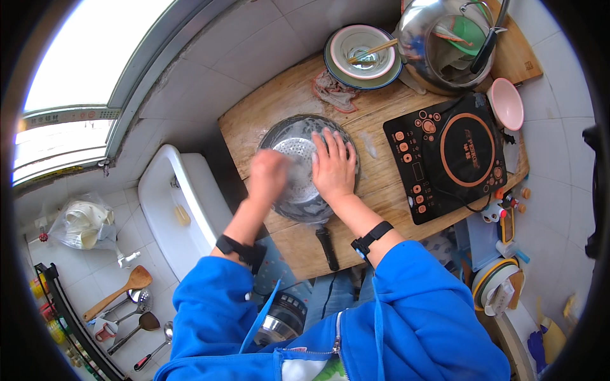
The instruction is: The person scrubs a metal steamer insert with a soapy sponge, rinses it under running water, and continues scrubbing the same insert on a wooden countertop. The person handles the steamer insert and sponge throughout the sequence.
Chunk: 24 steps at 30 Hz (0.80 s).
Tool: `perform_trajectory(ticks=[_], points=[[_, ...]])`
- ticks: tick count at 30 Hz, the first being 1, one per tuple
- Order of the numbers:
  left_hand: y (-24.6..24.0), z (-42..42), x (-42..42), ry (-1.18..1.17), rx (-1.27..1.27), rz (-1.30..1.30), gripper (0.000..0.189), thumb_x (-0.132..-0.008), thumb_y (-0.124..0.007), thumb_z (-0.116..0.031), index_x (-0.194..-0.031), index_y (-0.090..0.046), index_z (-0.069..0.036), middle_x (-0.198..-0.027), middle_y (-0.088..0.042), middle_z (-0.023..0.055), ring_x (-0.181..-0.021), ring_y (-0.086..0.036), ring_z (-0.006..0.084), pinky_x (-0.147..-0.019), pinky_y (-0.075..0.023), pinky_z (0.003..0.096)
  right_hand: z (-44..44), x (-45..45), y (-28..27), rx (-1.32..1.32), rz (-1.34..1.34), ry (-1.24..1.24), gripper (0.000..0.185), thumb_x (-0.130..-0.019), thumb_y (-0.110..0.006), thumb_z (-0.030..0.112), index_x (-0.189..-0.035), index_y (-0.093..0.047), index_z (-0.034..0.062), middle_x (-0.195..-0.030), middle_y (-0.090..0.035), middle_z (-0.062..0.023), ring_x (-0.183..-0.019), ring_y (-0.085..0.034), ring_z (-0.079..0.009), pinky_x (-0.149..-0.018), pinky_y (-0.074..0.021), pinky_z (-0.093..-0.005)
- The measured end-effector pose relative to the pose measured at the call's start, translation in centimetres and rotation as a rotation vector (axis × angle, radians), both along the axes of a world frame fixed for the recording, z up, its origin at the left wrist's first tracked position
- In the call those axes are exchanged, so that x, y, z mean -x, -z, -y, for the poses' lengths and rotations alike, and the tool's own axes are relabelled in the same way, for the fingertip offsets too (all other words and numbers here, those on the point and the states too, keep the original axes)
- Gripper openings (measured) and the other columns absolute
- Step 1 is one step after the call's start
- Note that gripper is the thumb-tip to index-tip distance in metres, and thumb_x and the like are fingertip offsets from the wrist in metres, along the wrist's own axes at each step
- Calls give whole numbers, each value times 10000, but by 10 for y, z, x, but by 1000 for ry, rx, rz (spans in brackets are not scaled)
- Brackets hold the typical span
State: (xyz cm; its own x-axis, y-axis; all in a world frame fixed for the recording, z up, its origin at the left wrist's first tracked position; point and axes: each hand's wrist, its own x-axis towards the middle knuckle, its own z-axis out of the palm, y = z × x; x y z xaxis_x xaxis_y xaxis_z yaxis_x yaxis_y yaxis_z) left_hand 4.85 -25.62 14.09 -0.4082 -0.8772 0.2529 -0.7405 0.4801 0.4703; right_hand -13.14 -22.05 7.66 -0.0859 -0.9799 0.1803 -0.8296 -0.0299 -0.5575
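A dark frying pan (305,216) lies on the wooden tabletop, apparently bottom up, with a dotted metal disc (298,166) at its centre and whitish wet smears around it. Its black handle (327,247) points towards me. My right hand (336,166) rests flat on the right part of the pan, fingers slightly spread. Over the pan's left side, my left hand (269,174) is curled and blurred by motion. Whether it has something in its fingers is hidden.
Right of the pan stands a black induction cooker (448,157). Behind are stacked bowls (362,52) with chopsticks, a crumpled cloth (335,90) and a large steel kettle (419,43). A pink bowl (506,104) sits by the wall. To the left is a white sink (167,190).
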Motion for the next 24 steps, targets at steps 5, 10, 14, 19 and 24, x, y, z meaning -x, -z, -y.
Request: perform_trajectory(ticks=[5,10,14,19,24], points=[[7,-8,9,-129,-41,10,91,-809,-803,-46,-869,-759,-98,-900,-701,80,-900,-658,331,-821,-497,446,-1,0,0,0,20,-5,526,-1050,-589,276,-1569,-531,204,-1621,-511,-91,-1513,-455,-319,-1243,-310,-562],[19,-10,5,58,24,11,118,-797,-827,-8,-899,-786,-53,-884,-729,111,-884,-688,336,-796,-556,429,-1,1,1,10,20,-6,535,-1044,-591,273,-1570,-530,203,-1631,-505,-86,-1515,-455,-315,-1245,-303,-562],[14,-30,-16,-307,-21,33,121,-796,-826,6,-896,-782,-46,-886,-727,118,-879,-697,321,-784,-568,413,-1,1,1,-8,34,-9,535,-1043,-585,269,-1571,-529,204,-1632,-503,-88,-1515,-452,-315,-1246,-302,-562],[10,-37,-9,-283,-42,40,113,-803,-825,-4,-903,-783,-34,-888,-727,126,-885,-699,340,-784,-565,423,-1,1,-2,-23,36,-14,547,-1036,-602,257,-1575,-521,206,-1634,-496,-85,-1524,-439,-314,-1247,-300,-564],[17,-2,10,-113,-6,-49,85,-819,-809,-18,-889,-769,-46,-884,-717,120,-889,-679,350,-801,-534,447,0,2,-1,-14,26,-24,546,-1028,-618,255,-1564,-529,197,-1625,-503,-88,-1518,-447,-318,-1243,-306,-570]])
